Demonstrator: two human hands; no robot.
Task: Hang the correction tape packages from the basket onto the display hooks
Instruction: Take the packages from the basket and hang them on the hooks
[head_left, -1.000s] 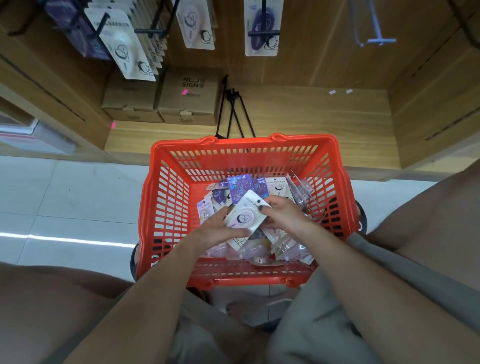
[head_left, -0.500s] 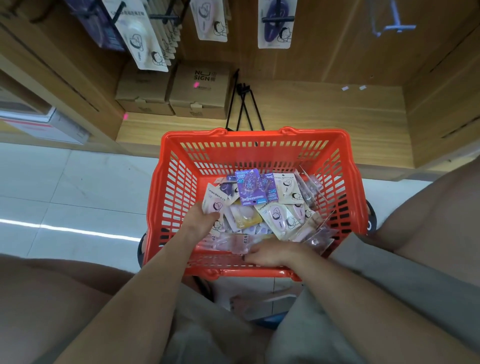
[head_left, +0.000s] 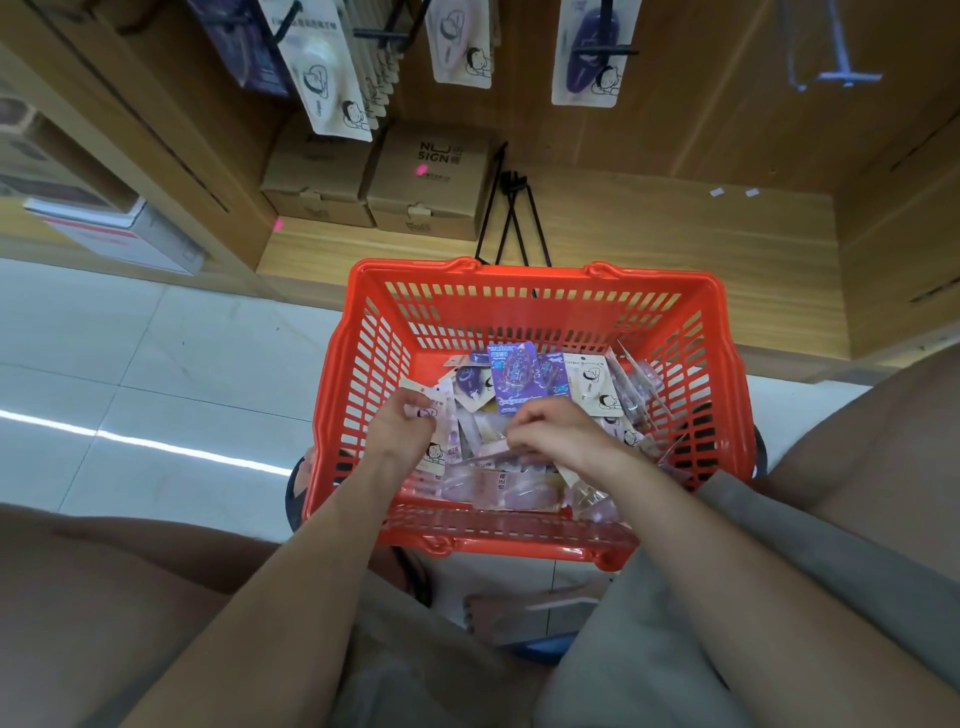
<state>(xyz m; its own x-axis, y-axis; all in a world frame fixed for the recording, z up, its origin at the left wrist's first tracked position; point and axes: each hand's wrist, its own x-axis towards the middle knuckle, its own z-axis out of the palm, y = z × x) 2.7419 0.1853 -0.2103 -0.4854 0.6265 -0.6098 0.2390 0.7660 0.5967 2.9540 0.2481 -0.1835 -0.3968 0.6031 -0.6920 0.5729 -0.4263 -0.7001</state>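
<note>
Head view: tiled floor (head_left: 130, 374), wooden shelving (head_left: 649, 234).

This is a shop, at a stationery display bay. A wood-grain back panel (head_left: 701, 104) carries black metal peg hooks (head_left: 382, 34) from which white carded blister packs of correction tape (head_left: 324, 78) hang in rows, and an unloaded pale blue hook (head_left: 841, 73) juts out to the right. Below them, on a low wooden shelf (head_left: 649, 234), sit two brown cardboard stock cartons (head_left: 426, 182), one printed "NU SIGN", while a red slotted plastic shopping basket (head_left: 363, 384) full of the same small packaged goods stands on the pale tiled floor (head_left: 156, 364).
</note>
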